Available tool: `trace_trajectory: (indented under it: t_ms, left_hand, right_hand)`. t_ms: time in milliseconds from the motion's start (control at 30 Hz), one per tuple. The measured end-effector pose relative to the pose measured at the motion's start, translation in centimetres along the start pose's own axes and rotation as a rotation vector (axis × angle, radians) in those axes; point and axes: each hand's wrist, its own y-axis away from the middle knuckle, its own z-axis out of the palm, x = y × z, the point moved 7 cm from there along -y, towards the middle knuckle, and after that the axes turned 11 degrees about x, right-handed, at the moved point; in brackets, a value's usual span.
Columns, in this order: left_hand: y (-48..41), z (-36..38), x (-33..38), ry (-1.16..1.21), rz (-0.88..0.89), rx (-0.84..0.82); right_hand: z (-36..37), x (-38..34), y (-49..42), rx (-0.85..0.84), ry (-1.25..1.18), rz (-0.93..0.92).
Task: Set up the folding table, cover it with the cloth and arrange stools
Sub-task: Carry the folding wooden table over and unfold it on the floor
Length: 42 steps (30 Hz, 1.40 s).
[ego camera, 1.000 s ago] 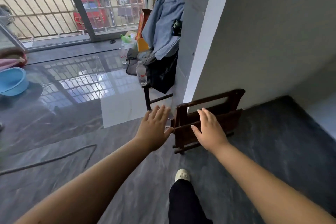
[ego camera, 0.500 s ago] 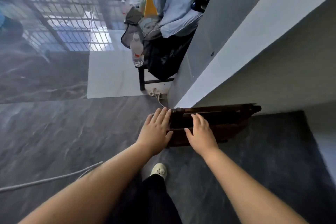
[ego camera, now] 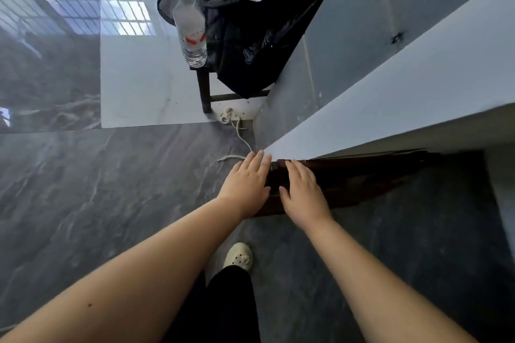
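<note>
Both our hands are spread flat with fingers open and nothing held: the left hand (ego camera: 246,185) hovers at the near end of the folded wooden table (ego camera: 362,178), and the right hand (ego camera: 302,193) lies over its top edge, though we cannot tell if either truly touches it. The table leans against the white wall (ego camera: 390,97) at centre right of the frame. If we lift from this one end only, the far end may scrape the wall or swing loose, and the folded frame could pinch our fingers. The white cable (ego camera: 239,135) just above our left hand could snag a leg. Compared with a second ago, our view has tipped steeply downward and both hands have closed in on the table's end.
</note>
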Motion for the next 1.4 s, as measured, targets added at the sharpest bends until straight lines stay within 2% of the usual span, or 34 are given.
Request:
trace_trajectory:
  t_ms: [167, 567, 667, 767, 867, 1033, 1067, 1200, 1400]
  left_hand:
    - [-2.5, 3.0, -0.8, 0.094, 0.014, -0.054]
    - [-3.9, 4.9, -2.1, 0.240, -0.054, 0.055]
    - [-3.7, 4.8, -2.0, 0.231, -0.025, 0.075]
    - [-3.2, 4.7, -1.8, 0.180, 0.018, 0.071]
    - [-1.8, 5.3, -1.2, 0.143, 0.076, 0.051]
    - [0.3, 6.0, -0.4, 0.144, 0.117, 0.077]
    - [0.5, 6.1, -0.3, 0.147, 0.122, 0.077]
    - [1.6, 6.6, 0.2, 0.157, 0.147, 0.057]
    - [2.5, 6.9, 0.4, 0.188, 0.126, 0.060]
  right_hand:
    - [3.2, 1.5, -1.2, 0.020, 0.019, 0.016]
    - [5.5, 2.8, -0.6, 0.236, 0.019, -0.023]
    - [5.4, 2.7, -0.4, 0.283, -0.089, 0.003]
    - [4.4, 3.7, 0.3, 0.505, -0.298, 0.198]
    - [3.9, 6.2, 1.0, 0.751, -0.616, 0.635]
    - [4.6, 8.2, 2.1, 0.805, -0.854, 1.197]
    - [4.8, 8.4, 2.4, 0.793, -0.879, 1.233]
    - [5.7, 8.7, 2.3, 0.685, -0.914, 1.185]
    - [6.2, 8.6, 3.9, 0.718, -0.891, 1.224]
